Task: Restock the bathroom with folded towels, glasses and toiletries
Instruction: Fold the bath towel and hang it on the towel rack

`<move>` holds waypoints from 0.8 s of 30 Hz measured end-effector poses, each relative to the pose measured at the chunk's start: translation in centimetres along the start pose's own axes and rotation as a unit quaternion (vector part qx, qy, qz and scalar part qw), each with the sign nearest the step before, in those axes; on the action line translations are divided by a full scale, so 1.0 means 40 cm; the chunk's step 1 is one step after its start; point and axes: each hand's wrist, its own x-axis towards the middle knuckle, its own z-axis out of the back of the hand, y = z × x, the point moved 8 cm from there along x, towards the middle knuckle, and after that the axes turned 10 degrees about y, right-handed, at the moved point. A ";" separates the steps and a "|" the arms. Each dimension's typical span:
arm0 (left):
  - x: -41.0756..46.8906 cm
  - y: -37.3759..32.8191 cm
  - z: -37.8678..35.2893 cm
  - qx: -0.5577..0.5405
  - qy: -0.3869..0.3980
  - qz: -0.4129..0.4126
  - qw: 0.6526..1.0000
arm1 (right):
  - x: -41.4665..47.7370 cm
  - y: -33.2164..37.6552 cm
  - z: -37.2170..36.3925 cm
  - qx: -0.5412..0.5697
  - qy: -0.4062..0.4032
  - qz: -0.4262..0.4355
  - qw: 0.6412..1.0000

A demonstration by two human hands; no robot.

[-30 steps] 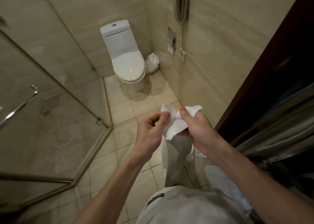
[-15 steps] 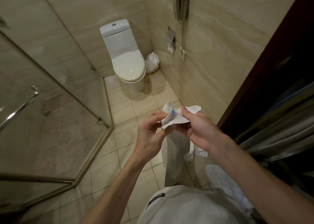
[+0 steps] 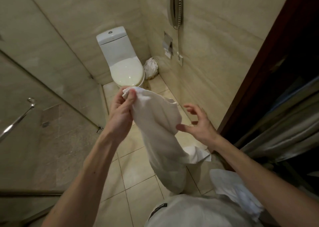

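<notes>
The step in hand looks like shaking out a towel so it can be folded; no fold is made yet. The long white terry-cloth towel hangs in the centre of the frame, from a bunched top corner just below the white ceramic toilet down to the person's waist at the bottom edge. It is limp and creased, twisted into a loose tube rather than spread flat, with a free flap sticking out on its upper right side.

The left hand, left of centre, pinches that top corner between thumb and fingers. The right hand, right of centre, grips nothing: its fingers are spread and slightly bent, the thumb tip just at the cloth's right edge, though contact cannot be made out.

The next move probably calls for the right hand to catch the free flap or a second corner, so that the top edge can be drawn out straight.
</notes>
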 end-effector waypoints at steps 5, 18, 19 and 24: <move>0.065 -0.054 0.011 -0.023 0.076 0.031 0.996 | 0.037 0.099 -0.044 -0.051 0.074 0.099 0.991; 0.135 -0.158 0.029 0.043 0.149 0.052 0.986 | 0.014 0.061 -0.144 -0.302 0.396 -0.124 0.858; 0.137 -0.155 0.035 0.051 0.149 0.058 0.986 | 0.021 0.055 -0.136 -0.323 0.383 -0.123 0.857; 0.141 -0.163 0.082 0.062 0.109 0.063 0.990 | 0.060 0.052 -0.072 -0.371 0.308 -0.095 0.871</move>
